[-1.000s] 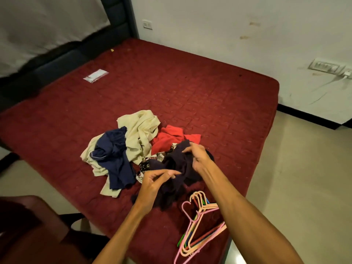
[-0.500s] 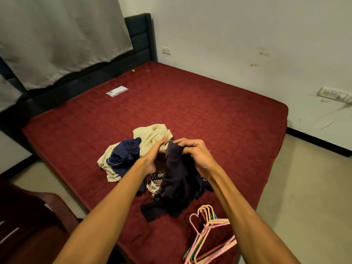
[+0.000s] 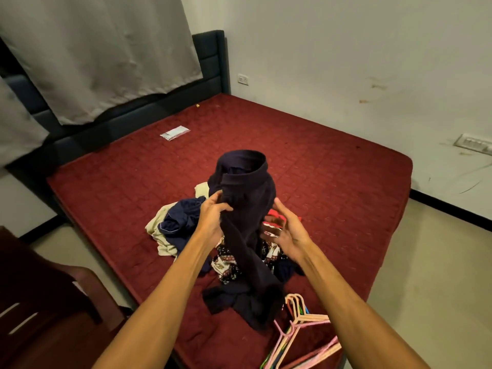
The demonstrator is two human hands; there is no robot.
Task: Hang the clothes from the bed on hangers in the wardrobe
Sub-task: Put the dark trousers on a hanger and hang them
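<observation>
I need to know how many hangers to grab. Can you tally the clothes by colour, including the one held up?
Dark navy garment, gripped by the left hand: 1
Navy blue garment: 1
Cream garment: 1
Red garment: 1
Patterned garment: 1
Total: 5, as far as the pile shows

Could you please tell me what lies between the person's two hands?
In the head view, the dark navy garment hangs between them; the left hand grips it, the right hand is open beside it.
</observation>
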